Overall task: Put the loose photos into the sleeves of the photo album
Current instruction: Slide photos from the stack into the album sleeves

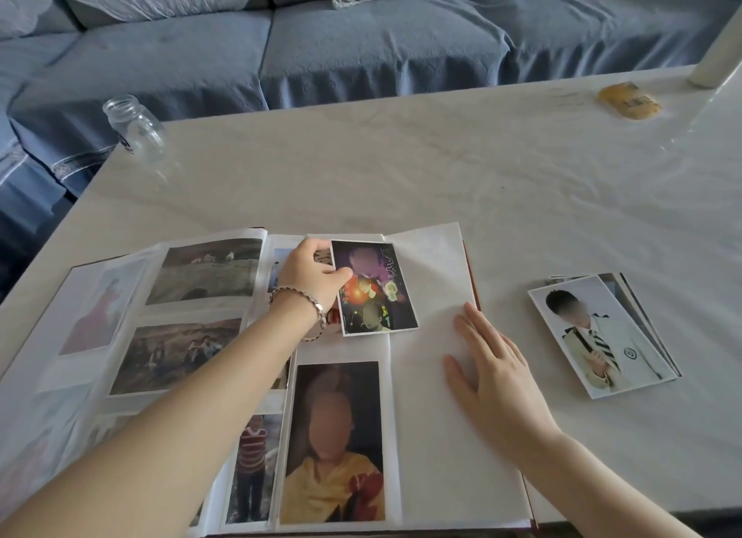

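Note:
The photo album [433, 417] lies open on the white table, several photos sitting in its sleeves on both pages. My left hand [311, 274], a bracelet on its wrist, pinches the left edge of a dark, colourful photo [375, 292] lying at the top of the right page. My right hand [494, 373] rests flat with straight fingers on the white right part of that page. A stack of loose photos [602, 337] lies on the table to the right of the album, topped by a portrait in a white jacket.
An empty glass jar [136, 128] stands at the table's far left corner. A yellow packet [628, 102] lies far right, next to a white cylinder [718, 52]. A blue sofa [361, 44] runs behind the table [441, 168].

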Demonstrator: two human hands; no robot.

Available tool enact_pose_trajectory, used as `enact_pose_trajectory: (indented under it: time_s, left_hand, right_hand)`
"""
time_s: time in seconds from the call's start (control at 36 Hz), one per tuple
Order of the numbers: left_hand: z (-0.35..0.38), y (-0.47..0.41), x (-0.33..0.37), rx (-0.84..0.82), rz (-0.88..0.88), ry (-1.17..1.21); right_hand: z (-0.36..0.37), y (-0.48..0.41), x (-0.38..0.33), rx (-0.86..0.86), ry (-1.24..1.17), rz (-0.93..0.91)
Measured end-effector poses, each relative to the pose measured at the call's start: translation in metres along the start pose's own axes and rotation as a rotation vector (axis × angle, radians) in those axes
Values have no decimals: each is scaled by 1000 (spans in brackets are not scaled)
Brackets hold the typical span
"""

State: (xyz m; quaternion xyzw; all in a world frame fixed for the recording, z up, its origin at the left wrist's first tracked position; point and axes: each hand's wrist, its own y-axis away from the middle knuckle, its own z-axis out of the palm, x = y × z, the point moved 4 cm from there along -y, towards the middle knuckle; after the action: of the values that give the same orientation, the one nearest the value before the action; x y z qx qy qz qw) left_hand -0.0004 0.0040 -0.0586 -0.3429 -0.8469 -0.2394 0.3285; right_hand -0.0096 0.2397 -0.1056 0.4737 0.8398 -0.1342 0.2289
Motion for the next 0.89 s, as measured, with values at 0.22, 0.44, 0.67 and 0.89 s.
enact_pose_trajectory:
  time_s: [0.22, 0.44, 0.67, 0.89]
  left_hand:
    - [17, -5, 18, -88, 15, -11]
    - [41, 2, 24, -66, -50, 52]
    - [39, 4, 31, -177, -18, -159]
    - [49, 12, 37, -221, -16, -119]
  right_hand:
    - [0, 1, 2, 15, -13, 21]
    - [-4, 3, 3, 52, -97, 76]
    - [-8, 5, 5, 112, -140, 150]
    - [-8, 6, 7, 126, -155, 170]
